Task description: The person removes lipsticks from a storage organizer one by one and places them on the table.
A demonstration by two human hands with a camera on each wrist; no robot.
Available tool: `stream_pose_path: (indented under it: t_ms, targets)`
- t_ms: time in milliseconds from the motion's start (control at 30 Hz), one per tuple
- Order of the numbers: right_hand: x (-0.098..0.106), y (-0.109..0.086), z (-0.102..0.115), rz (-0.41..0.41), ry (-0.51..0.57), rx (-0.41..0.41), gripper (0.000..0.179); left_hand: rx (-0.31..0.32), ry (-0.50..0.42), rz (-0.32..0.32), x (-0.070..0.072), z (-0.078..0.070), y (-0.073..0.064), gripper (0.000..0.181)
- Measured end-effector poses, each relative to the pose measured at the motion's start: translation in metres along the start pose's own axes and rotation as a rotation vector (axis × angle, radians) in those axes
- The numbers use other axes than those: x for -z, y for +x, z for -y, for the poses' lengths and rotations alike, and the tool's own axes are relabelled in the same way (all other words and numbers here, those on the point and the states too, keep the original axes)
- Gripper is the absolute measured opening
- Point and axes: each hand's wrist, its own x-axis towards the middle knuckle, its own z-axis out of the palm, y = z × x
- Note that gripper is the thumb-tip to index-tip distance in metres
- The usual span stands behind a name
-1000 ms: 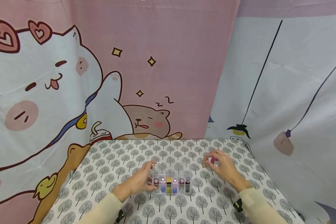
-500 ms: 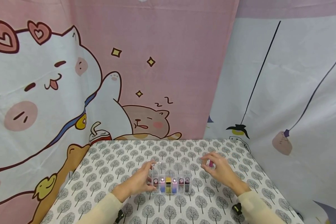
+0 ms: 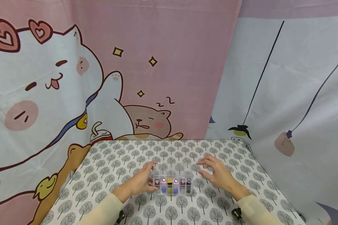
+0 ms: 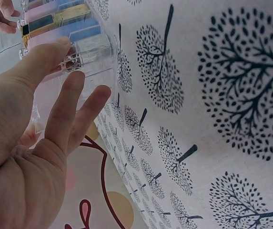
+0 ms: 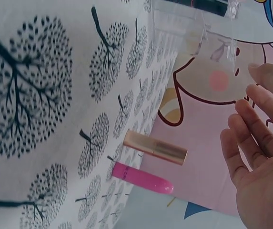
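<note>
My left hand [image 3: 140, 179] grips the left end of a clear divided lipstick organizer [image 3: 187, 168], thumb at the front and fingers toward the back. Its front row holds several tubes, among them a gold and black lipstick [image 4: 55, 21] and pink and blue ones. My right hand [image 3: 218, 173], fingers relaxed and apart, hovers right of the organizer and holds nothing. Beyond it, a gold lipstick tube [image 5: 154, 147] and a bright pink tube [image 5: 142, 178] stand upright side by side on the table. In the head view, this hand mostly hides them.
The table [image 3: 101, 184] wears a white cloth printed with grey trees. A pink cartoon-cat curtain [image 3: 169, 62] hangs along its back edge, and a pale curtain [image 3: 312, 109] closes off the right side.
My right hand has shifted left, toward the organizer, and now covers most of the pink tube. The left hand and the organizer have stayed in place.
</note>
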Motion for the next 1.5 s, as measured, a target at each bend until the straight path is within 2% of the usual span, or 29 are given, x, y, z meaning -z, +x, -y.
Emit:
stream_pose_path:
  t_ms: [100, 367, 567, 767, 1067, 1267, 1500]
  targets:
    - [-0.003, 0.001, 0.004, 0.012, 0.020, 0.015, 0.035, -0.002, 0.002, -0.004, 0.000, 0.001, 0.001, 0.120]
    - [-0.008, -0.003, 0.013, 0.071, 0.058, -0.007, 0.036, -0.006, 0.004, -0.008, 0.002, 0.001, 0.002, 0.120]
    - [-0.009, -0.005, 0.021, 0.075, 0.027, 0.024, 0.038, -0.002, 0.004, -0.011, 0.001, 0.002, 0.002, 0.121]
    - [-0.010, -0.006, 0.028, 0.125, -0.017, 0.049, 0.041, -0.003, 0.005, -0.011, 0.000, 0.003, 0.002, 0.121]
    - [-0.015, -0.006, 0.032, 0.160, -0.136, 0.204, 0.042, -0.002, -0.008, -0.005, -0.001, 0.002, 0.001, 0.120]
    - [-0.018, -0.006, 0.031, 0.197, -0.208, 0.231, 0.041, 0.000, -0.015, -0.003, -0.002, 0.002, 0.001, 0.121]
    - [-0.023, -0.005, 0.028, 0.176, -0.214, 0.289, 0.036, -0.005, -0.047, 0.012, -0.003, 0.002, 0.002, 0.121]
